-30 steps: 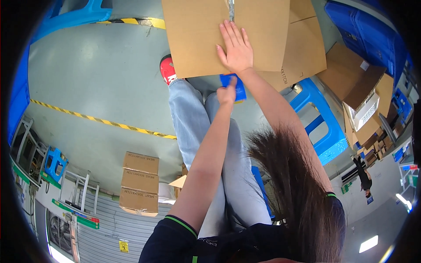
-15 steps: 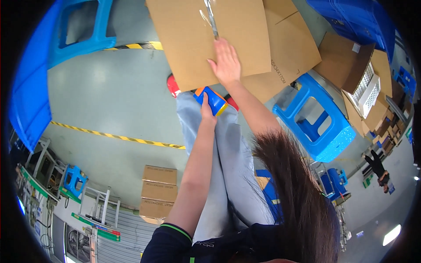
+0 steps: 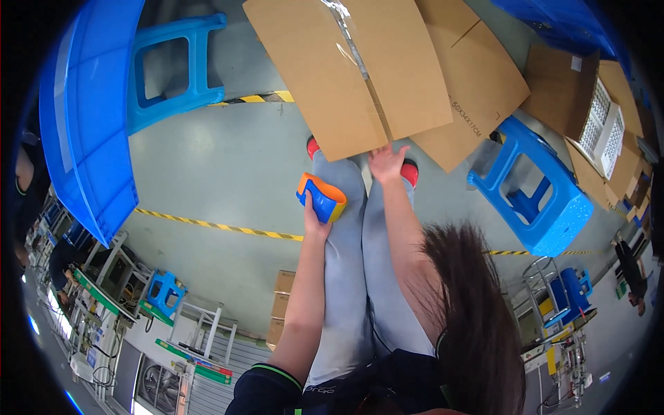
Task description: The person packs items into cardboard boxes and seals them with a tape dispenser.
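Observation:
My left hand is closed around a blue and orange tape dispenser, held over my left leg and apart from the box. A brown cardboard box lies in front of my feet. Shiny tape runs down the seam between its two top flaps toward me. At the box's near edge, where the seam ends, my right hand touches the cardboard with its fingers spread. The fingertips are partly hidden at the edge.
Another cardboard piece lies under the box's right side. A blue stool stands at right, a second blue stool and a blue bin at left. Stacked cartons stand behind my left arm; yellow-black tape marks the floor.
My right hand has slid down the seam from the top of the box to its near edge. My left hand with the tape dispenser has moved down and away from the box.

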The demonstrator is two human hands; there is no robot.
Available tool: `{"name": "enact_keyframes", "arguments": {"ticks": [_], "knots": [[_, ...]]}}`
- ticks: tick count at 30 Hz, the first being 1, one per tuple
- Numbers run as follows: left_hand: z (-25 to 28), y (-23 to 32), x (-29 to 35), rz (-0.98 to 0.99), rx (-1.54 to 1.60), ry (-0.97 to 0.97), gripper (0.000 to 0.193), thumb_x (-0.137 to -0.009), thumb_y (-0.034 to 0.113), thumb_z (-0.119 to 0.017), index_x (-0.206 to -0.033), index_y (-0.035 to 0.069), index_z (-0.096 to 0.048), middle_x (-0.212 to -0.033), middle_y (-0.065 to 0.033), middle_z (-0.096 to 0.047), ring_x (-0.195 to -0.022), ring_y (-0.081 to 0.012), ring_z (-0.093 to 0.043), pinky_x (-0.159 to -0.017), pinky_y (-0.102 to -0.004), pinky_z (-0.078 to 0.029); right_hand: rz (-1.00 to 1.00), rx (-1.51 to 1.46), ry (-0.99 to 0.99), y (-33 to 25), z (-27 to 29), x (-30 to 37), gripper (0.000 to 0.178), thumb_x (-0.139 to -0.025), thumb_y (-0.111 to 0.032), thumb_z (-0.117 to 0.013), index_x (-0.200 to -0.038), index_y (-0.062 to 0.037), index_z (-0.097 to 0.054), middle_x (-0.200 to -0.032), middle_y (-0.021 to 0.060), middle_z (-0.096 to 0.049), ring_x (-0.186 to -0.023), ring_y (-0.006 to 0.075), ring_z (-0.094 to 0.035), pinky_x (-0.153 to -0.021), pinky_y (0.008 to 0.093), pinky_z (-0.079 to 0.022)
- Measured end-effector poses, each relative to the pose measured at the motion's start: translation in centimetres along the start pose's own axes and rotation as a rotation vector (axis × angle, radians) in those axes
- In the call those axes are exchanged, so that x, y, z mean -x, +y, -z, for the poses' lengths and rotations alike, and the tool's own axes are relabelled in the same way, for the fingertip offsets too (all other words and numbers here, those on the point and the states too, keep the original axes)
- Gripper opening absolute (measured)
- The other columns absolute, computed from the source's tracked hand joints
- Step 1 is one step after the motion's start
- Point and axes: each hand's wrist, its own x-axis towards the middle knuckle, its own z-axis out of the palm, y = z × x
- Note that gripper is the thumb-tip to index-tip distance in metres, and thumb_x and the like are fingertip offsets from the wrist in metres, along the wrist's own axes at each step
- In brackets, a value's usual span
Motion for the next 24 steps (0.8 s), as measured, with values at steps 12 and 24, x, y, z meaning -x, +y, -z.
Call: {"name": "enact_keyframes", "arguments": {"ticks": [12,24], "knots": [[-4.3,4.2,0.8,-0.077,0.051,-0.068,0.063,-0.088,0.054,-0.053,-0.134,0.012,-0.042,-0.130,-0.0085,-0.052,-0.118,-0.0271,-0.051,-0.103,-0.0436,-0.039,-0.124,0.918,0.355,-14.4,3.7,-8.5,0.055,-0.090,-0.046,-0.044,-0.135,-0.0150,-0.045,-0.128,0.0136,-0.055,-0.116,0.0272,-0.052,-0.093,0.0473,-0.042],[9.4,10.9,28.7,-0.348,-0.097,0.061,0.055,-0.081,0.038,-0.065,-0.120,0.001,-0.053,-0.110,-0.0118,-0.062,-0.097,-0.0211,-0.062,-0.089,-0.0353,-0.048,-0.272,1.514,-0.221,-1.1,-8.4,23.6,0.036,-0.093,-0.028,-0.042,-0.118,-0.0047,-0.054,-0.113,0.0124,-0.064,-0.103,0.0218,-0.061,-0.081,0.0332,-0.049]]}}
